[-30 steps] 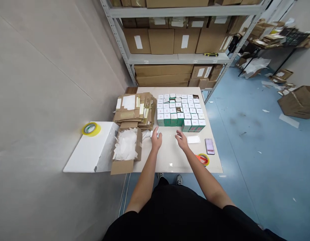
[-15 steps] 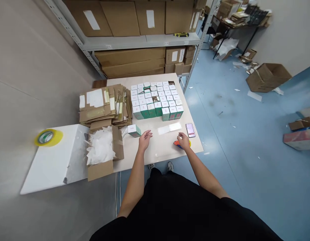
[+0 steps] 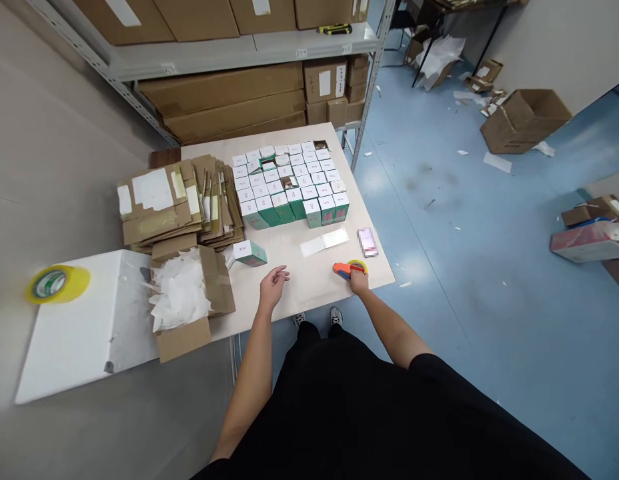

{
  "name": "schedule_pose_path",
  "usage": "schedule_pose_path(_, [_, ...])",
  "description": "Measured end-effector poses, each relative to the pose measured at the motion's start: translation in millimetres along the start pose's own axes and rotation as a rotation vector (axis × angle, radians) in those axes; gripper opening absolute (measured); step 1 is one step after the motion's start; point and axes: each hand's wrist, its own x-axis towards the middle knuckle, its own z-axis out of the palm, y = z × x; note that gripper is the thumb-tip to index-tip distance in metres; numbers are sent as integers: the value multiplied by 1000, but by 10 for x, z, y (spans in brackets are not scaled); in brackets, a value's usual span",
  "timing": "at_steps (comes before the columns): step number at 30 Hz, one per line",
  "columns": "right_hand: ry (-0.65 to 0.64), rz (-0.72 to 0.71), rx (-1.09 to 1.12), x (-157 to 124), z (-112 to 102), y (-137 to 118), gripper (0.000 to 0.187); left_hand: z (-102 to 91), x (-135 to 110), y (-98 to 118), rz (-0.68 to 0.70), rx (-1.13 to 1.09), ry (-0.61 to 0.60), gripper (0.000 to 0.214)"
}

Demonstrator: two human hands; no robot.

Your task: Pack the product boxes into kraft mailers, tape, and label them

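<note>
My right hand (image 3: 359, 282) is closed around the handle end of an orange and blue tape dispenser (image 3: 342, 269) with a yellow roll on it, close to the table's front right corner. Empty and with loosely bent fingers, my left hand (image 3: 273, 285) hovers over the front of the table. Just beyond it stands a single green and white box (image 3: 250, 253). White label strips (image 3: 324, 243) lie flat between my hands and the block of green and white boxes (image 3: 289, 177). A phone (image 3: 367, 243) rests right of the strips.
Flattened cardboard (image 3: 157, 213) is stacked at the table's left. In front of it, an open carton (image 3: 184, 341) holds white paper. A yellow tape roll (image 3: 59, 284) sits on a white block (image 3: 74, 340). Behind the table rises a metal shelf (image 3: 214, 59) with cartons.
My right hand has closed on the tape dispenser, which is now tilted differently. My left hand stays empty. The camera view has shifted, moving the scene left and up.
</note>
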Motion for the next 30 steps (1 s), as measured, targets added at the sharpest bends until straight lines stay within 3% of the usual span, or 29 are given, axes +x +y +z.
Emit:
schedule_pose_path(3, [-39, -40, -110, -12, -20, -45, 15, 48, -18, 64, -2, 4, -5, 42])
schedule_pose_path(7, [-83, 54, -308, -60, -122, 74, 19, 119, -38, 164, -11, 17, -34, 46])
schedule_pose_path(13, [-61, 79, -241, -35, -191, 274, 10, 169, -104, 181, -22, 28, -24, 46])
schedule_pose_path(20, [39, -300, 78, -134, -273, 202, 23, 384, -112, 261, 49, 117, -115, 40])
schedule_pose_path(26, [-21, -579, 313, -210, -593, -257, 37, 675, 9, 749, 269, 323, -341, 35])
schedule_pose_path(30, [-71, -674, 359, -281, -842, -564, 36, 704, 43, 1127, 377, 399, -399, 33])
